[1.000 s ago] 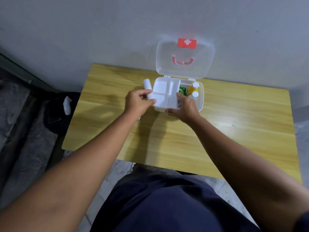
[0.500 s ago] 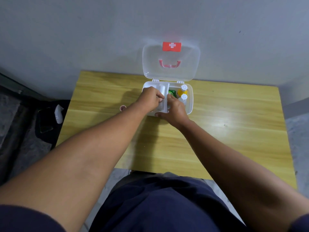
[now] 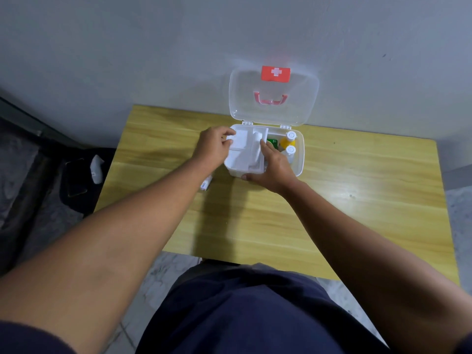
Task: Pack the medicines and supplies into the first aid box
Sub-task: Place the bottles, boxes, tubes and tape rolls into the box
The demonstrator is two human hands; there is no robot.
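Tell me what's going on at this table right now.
A person is packing a first aid box that sits open on a wooden table. Both hands are on the white divided tray seated in its left side: the left hand at the tray's left edge, the right hand at its right. Two white-capped bottles stand in the box. A small tube lies outside.

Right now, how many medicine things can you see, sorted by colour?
White-capped bottles, in the box: 2
Green pack, in the box: 1
White roll, in the tray: 1
White tube, on the table: 1
Total: 5
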